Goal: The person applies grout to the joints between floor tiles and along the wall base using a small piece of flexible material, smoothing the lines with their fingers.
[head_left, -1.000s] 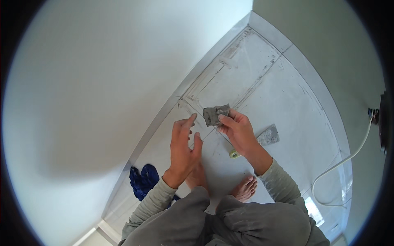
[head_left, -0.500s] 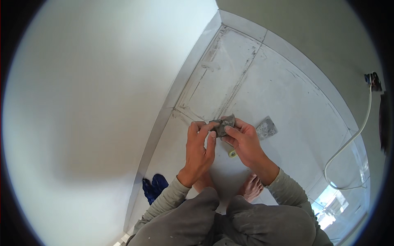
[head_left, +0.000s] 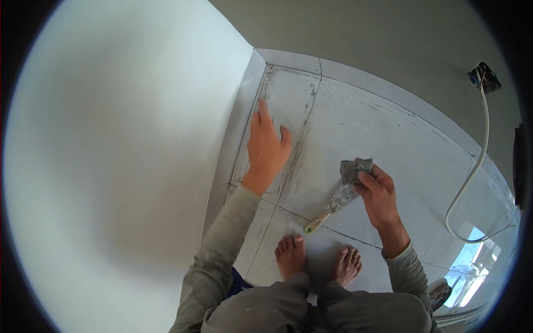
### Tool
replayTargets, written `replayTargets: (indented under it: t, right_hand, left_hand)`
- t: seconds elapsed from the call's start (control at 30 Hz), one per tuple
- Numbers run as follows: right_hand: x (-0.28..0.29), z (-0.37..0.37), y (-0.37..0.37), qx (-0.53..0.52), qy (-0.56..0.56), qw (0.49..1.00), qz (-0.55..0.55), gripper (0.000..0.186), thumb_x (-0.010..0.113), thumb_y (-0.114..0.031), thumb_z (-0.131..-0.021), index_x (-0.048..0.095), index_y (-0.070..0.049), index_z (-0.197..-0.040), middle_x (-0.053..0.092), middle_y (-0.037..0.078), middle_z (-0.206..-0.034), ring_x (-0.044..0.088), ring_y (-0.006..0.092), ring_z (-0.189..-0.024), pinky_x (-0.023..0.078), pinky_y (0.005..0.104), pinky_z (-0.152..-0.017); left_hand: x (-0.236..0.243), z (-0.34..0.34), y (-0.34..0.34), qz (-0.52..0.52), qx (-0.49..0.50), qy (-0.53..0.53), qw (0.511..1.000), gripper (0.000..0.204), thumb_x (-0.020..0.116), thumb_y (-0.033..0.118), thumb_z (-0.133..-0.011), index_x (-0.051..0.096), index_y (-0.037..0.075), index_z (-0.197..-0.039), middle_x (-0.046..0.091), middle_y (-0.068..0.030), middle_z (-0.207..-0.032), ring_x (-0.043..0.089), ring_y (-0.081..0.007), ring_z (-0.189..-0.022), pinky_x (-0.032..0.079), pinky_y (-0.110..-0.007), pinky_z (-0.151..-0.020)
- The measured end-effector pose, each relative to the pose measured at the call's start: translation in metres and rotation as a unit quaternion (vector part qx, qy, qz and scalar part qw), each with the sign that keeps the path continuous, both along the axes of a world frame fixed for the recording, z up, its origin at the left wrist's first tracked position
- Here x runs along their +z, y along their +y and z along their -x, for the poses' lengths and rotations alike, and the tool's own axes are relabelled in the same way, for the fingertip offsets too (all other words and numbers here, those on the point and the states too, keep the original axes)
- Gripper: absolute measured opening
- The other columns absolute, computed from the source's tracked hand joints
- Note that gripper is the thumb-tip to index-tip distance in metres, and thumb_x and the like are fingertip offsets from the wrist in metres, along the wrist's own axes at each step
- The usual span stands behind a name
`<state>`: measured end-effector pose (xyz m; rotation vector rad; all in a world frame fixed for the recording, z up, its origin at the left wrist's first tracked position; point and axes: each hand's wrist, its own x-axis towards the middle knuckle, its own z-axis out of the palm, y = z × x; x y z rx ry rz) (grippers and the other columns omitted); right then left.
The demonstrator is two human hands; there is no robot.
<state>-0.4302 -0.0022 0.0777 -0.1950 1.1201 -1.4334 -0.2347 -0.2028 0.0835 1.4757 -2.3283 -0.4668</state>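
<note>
Gripping a flat grey piece (head_left: 350,173), the right hand (head_left: 380,200) pinches its lower right edge, thumb on top and fingers curled behind, so that the piece hangs above the middle of the tiled floor (head_left: 405,161). What the piece is made of I cannot tell; its surface looks rough and smeared.

The left hand (head_left: 266,152) holds nothing and is stretched toward the floor's far corner, beside the left edge where a pale skirting (head_left: 236,123) meets the white wall (head_left: 139,139). Its index finger points out ahead and the thumb stands apart from the fingers; slight blur hides whether the fingertip touches the tile. Dark smears run along the joints around that hand.

Just below the grey piece, a scraper (head_left: 342,195) lies on the floor with its blotched blade toward the right hand and its yellow-green handle toward the two bare feet (head_left: 291,258). Near the floor's right edge, a white cable (head_left: 462,191) drops from a box (head_left: 484,77) in the grey wall (head_left: 377,28) and curls over the tiles. Some dark blue cloth (head_left: 237,284) shows beside the left knee, mostly hidden behind the sleeve and trousers.
</note>
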Motion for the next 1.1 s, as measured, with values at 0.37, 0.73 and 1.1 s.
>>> replayTargets:
  t: [0.37,0.73,1.1]
  right_hand:
    - [-0.012,0.017,0.05,-0.04,0.021,0.993,-0.106,0.038,0.06,-0.01,-0.098,0.057,0.005,-0.132,0.07,0.007,-0.11,0.065,0.0137,-0.097,0.053,0.0305,-0.082]
    - [0.005,0.022,0.047,-0.05,0.069,0.991,-0.103,0.038,0.06,-0.009,-0.097,0.058,0.006,-0.132,0.071,0.008,-0.108,0.065,0.013,-0.094,0.053,0.0292,-0.08]
    - [-0.022,0.009,0.266,-0.356,0.13,0.886,-0.267,0.022,0.063,-0.023,-0.101,0.066,-0.001,-0.106,0.068,0.003,-0.091,0.06,0.0098,-0.081,0.05,0.026,-0.071]
  left_hand:
    - [-0.054,0.08,-0.135,0.022,0.051,-0.163,0.985,0.102,0.066,0.018,-0.088,-0.004,-0.016,-0.153,0.063,-0.0256,-0.123,0.071,-0.0387,-0.094,0.058,-0.045,-0.082]
    - [-0.074,0.083,-0.161,0.005,0.048,-0.292,0.955,0.085,0.053,0.025,-0.095,0.007,-0.006,-0.159,0.074,-0.0228,-0.1,0.073,-0.0382,-0.089,0.058,-0.049,-0.077]
    - [-0.088,-0.002,-0.132,0.04,-0.056,-0.122,0.99,0.066,0.054,0.017,-0.096,0.033,0.013,-0.158,0.064,-0.0231,-0.13,0.068,-0.0369,-0.107,0.054,-0.042,-0.086]
